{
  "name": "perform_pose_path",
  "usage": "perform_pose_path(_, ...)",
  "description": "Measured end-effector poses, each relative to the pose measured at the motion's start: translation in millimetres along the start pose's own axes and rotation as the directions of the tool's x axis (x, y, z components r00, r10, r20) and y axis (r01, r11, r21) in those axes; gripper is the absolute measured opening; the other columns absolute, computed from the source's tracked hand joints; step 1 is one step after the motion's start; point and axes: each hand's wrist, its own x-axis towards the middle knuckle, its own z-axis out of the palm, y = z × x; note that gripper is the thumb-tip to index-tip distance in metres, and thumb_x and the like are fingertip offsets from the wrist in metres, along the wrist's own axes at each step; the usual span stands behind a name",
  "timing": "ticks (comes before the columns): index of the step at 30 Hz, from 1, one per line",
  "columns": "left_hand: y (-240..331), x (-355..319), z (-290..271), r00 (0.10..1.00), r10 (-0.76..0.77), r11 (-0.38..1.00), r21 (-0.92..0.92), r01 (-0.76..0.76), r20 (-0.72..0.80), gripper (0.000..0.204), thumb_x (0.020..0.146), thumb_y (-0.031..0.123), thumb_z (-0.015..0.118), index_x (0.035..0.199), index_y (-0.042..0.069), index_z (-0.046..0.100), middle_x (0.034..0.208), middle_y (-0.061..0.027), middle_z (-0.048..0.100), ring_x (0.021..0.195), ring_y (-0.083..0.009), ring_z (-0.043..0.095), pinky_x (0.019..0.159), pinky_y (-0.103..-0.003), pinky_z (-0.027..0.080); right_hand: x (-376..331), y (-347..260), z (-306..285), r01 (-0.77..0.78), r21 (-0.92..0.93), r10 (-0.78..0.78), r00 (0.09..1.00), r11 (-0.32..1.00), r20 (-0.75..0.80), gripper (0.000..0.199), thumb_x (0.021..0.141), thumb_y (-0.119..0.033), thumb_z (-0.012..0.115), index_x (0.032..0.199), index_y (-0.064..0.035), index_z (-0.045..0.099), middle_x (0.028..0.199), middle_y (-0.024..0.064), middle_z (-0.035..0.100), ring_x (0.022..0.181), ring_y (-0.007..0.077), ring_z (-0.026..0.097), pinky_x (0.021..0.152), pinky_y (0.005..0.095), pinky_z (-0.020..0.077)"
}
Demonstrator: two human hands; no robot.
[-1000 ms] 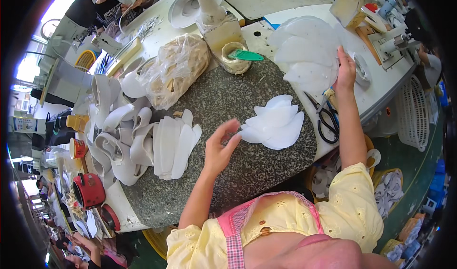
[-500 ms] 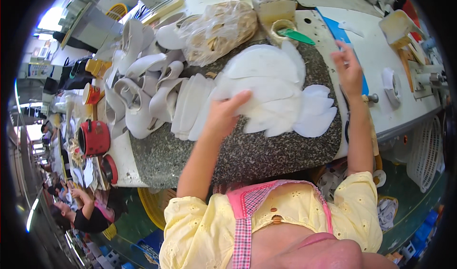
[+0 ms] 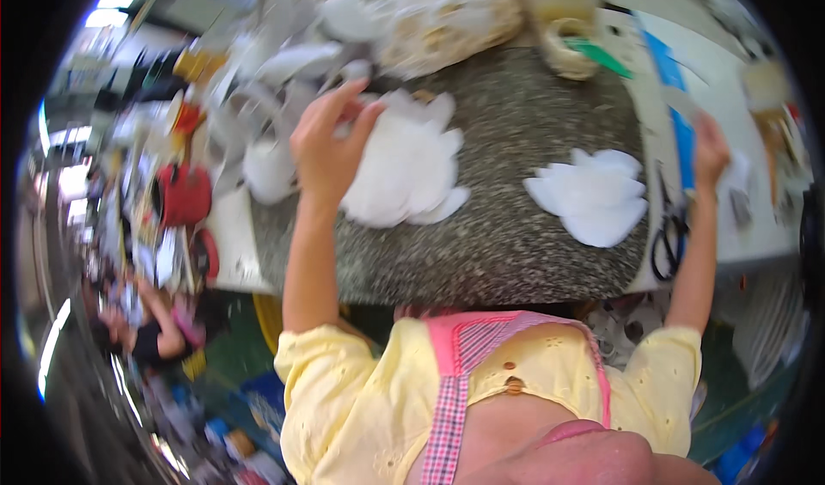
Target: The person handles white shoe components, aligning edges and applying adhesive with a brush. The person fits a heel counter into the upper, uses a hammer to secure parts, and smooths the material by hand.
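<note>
My left hand (image 3: 331, 146) is at the left edge of a fanned pile of thin white shaped sheets (image 3: 404, 167) on the dark speckled slab. Its thumb and fingers are curved and apart, with nothing seen between them. A smaller pile of similar white sheets (image 3: 593, 195) lies on the slab's right side. Beyond it, over the white table, my right hand (image 3: 711, 152) is raised near a blue strip (image 3: 681, 133). Its fingers are pressed together on a thin pale piece (image 3: 681, 103), blurred by motion.
White shoe-shaped parts (image 3: 268, 163) crowd the left, beside a plastic bag of tan pieces (image 3: 451, 30). A round pot (image 3: 569, 51) with a green tool (image 3: 601, 57) stands at the back. Black-handled scissors (image 3: 667, 243) lie near the right front. A red pot (image 3: 182, 195) stands far left, a co-worker (image 3: 150, 322) beyond.
The large fanned pile now lies farther left on the slab, baring its middle. My left hand has moved left and lifted its fingers; my right hand has moved right. The view has shifted.
</note>
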Motion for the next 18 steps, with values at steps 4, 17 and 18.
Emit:
perform_pose_path(4,40.6,-31.6,26.8,0.981,0.194,0.960,-0.208,-0.189,0.005,0.048,0.067,0.014,0.071,0.110,0.008,0.053,0.081,-0.0074,0.063,0.071,-0.0160,0.059,0.064,-0.027,0.046,-25.5,-147.6,-11.1,-0.265,0.609,0.058,0.939,0.748,0.338,0.009,0.082,-0.009,0.054,0.082,-0.0002,0.058,0.066,-0.0021,0.053,0.060,0.0046,0.045,0.053,0.0193,0.0369)
perform_pose_path(17,61.6,-71.1,35.2,0.810,-0.060,0.841,-0.407,0.356,0.583,0.026,0.079,0.009,0.059,0.104,0.002,0.055,0.076,-0.0104,0.062,0.071,-0.0146,0.060,0.060,-0.026,0.047,-49.1,-254.5,48.2,-0.298,0.722,-0.314,0.751,0.625,0.581,0.014,0.076,-0.012,0.062,0.069,-0.0014,0.057,0.055,0.0074,0.050,0.049,0.0136,0.048,0.046,0.0256,0.0374)
perform_pose_path(18,61.7,-68.1,32.5,0.811,-0.108,0.822,-0.408,0.398,0.574,0.024,0.076,0.005,0.060,0.100,0.003,0.058,0.080,-0.0122,0.063,0.071,-0.0196,0.061,0.063,-0.028,0.047,-44.7,-249.6,47.7,-0.282,0.749,-0.307,0.783,0.600,0.541,0.010,0.075,-0.011,0.062,0.072,-0.0023,0.058,0.060,0.0068,0.052,0.051,0.0144,0.049,0.048,0.0254,0.0384)
